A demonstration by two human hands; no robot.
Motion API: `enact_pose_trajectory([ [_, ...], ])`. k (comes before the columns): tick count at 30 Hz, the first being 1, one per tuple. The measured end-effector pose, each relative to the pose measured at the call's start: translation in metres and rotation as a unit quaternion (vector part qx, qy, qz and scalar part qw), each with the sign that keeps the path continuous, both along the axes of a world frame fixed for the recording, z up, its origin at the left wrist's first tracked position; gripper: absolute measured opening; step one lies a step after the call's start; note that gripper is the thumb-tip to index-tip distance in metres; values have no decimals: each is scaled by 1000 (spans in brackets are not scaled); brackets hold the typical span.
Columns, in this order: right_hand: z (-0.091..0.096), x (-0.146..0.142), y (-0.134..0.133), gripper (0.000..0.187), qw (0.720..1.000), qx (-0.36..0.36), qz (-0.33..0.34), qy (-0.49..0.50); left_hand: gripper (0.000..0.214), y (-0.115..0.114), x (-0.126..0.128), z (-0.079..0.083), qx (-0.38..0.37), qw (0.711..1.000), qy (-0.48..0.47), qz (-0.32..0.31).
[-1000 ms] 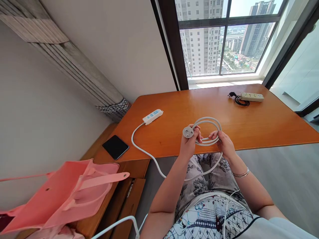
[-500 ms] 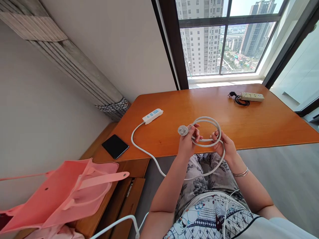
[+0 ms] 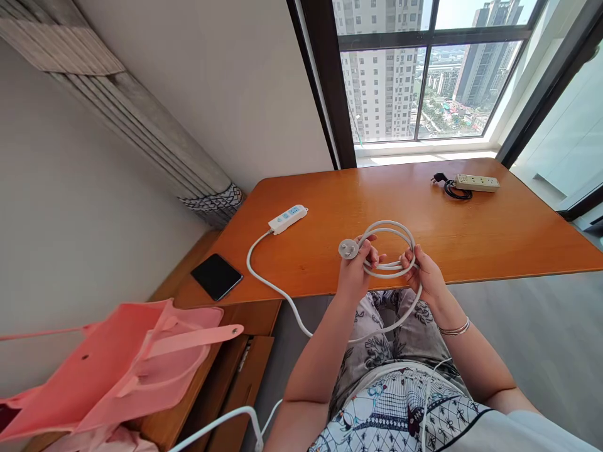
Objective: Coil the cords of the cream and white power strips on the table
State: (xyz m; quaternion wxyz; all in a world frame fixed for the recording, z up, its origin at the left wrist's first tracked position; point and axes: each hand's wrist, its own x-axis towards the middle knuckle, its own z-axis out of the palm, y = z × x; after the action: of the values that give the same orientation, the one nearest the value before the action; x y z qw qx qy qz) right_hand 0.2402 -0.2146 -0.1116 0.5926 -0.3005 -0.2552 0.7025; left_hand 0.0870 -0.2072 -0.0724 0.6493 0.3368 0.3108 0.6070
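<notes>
A white power cord (image 3: 390,223) hangs in loops between my two hands, above the table's near edge. My left hand (image 3: 358,263) is closed on the left side of the loops, right beside the round plug (image 3: 348,249), whose pins face outward. On the right side of the coil, my right hand (image 3: 424,269) pinches the cord between thumb and fingers. From there the cord sags over my lap, passes behind my left forearm and rises to a white power strip (image 3: 288,218) lying on the table.
The wooden table (image 3: 494,238) also carries a beige power strip (image 3: 477,183) with a coiled black cord at the back right, and a black tablet or phone (image 3: 217,277) at the left. A pink bag (image 3: 117,364) sits at the lower left. A window (image 3: 428,94) is beyond.
My right hand has shifted slightly left and gripped the cord where the loops meet, drawing the loose strand closer to the coil. The plug has moved slightly right and down.
</notes>
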Motion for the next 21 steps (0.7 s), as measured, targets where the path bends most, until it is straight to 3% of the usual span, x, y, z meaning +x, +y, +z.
enact_pose_trajectory([
  [8,-2,2,-1,44,1000,4,-8,-4,46,-3,-5,-3,17,996,-34,-83],
  [14,-2,0,-7,38,994,53,-4,-99,37,-3,-5,4,-9,995,-70,-64],
  [18,-1,6,-3,33,972,112,-22,-207,39,-2,-6,7,-45,996,-58,-49],
  [21,3,11,3,37,940,173,-83,-281,46,-3,-5,7,-65,995,-48,-52],
])
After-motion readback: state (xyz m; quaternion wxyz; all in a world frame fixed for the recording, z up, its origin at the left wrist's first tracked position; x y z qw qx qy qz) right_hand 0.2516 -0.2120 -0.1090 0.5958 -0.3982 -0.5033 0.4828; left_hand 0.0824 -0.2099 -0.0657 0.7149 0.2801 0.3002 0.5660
